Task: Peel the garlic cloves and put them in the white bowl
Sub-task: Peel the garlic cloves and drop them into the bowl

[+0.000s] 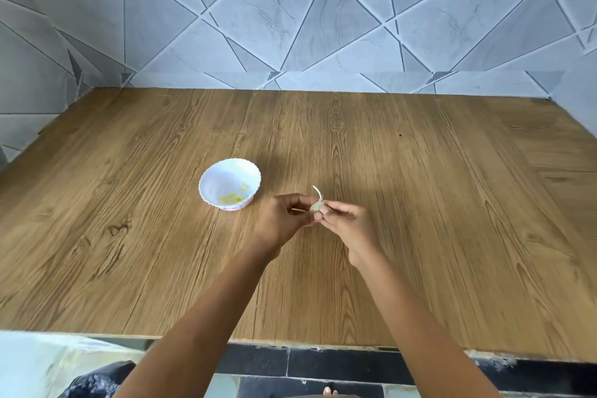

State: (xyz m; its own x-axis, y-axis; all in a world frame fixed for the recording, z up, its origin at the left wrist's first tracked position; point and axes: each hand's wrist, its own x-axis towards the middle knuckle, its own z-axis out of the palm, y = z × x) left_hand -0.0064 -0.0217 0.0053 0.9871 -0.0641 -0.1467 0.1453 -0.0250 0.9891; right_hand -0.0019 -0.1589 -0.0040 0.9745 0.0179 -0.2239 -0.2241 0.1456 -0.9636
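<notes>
A pale garlic clove (317, 204) with a thin strip of skin curling up from it is held above the middle of the wooden table. My left hand (284, 220) and my right hand (347, 221) meet at it, fingers curled, both pinching the clove between fingertips. The white bowl (206, 184) with a scalloped rim stands on the table just left of my left hand. Several yellowish peeled cloves (233, 198) lie in its bottom.
The wooden table (420, 203) runs back to a grey tiled wall (290, 10) that also closes the left side. Its front edge is near me, with a dark tiled floor (323, 365) below.
</notes>
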